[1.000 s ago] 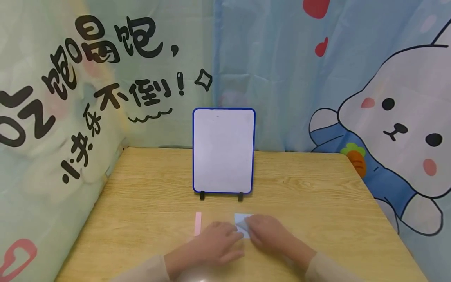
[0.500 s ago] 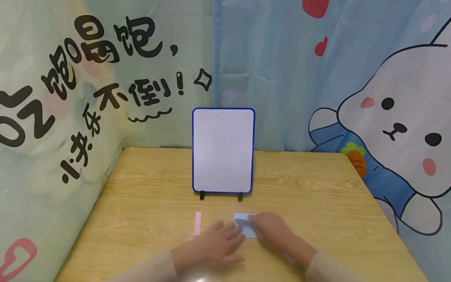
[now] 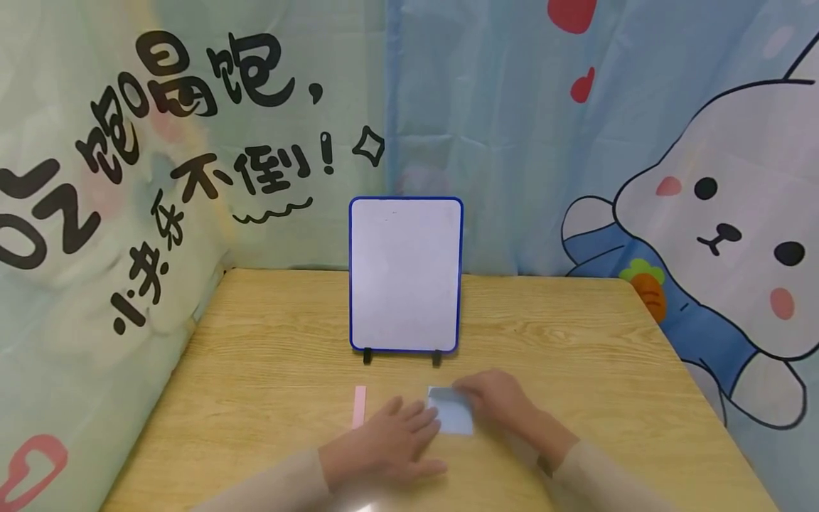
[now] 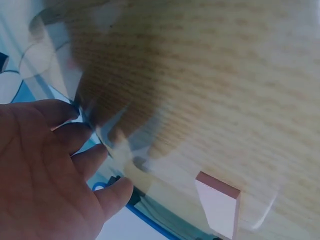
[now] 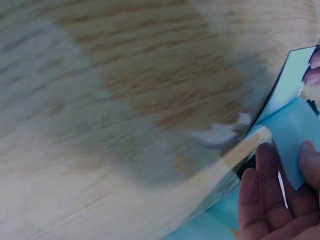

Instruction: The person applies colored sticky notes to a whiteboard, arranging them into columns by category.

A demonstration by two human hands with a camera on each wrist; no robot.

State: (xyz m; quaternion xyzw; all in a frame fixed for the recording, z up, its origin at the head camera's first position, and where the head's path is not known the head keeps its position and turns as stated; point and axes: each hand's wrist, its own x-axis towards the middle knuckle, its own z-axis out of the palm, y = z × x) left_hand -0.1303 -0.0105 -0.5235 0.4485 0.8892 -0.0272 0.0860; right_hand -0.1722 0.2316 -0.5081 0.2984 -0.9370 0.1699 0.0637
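Note:
A small sheet of light blue paper (image 3: 453,419) lies in front of the whiteboard in the head view. My right hand (image 3: 502,402) pinches its far right corner between thumb and fingers. In the right wrist view, the pinched part of the blue paper (image 5: 289,132) stands raised along a crease, apart from the paler part. Fingertips of my left hand (image 3: 387,444) touch the sheet's left edge, with the fingers straight and spread. Just left of that hand is a narrow pink strip (image 3: 360,407), its near end hidden; it shows some thickness in the left wrist view.
A blue-framed whiteboard (image 3: 406,274) stands upright on black feet (image 3: 436,358) behind the paper. Printed curtains (image 3: 512,142) hang behind and to the left of the wooden table (image 3: 269,320).
My right hand has shifted slightly away from me, raising part of the blue paper so that more of it shows. My left hand's fingers have spread and straightened at the sheet's left edge.

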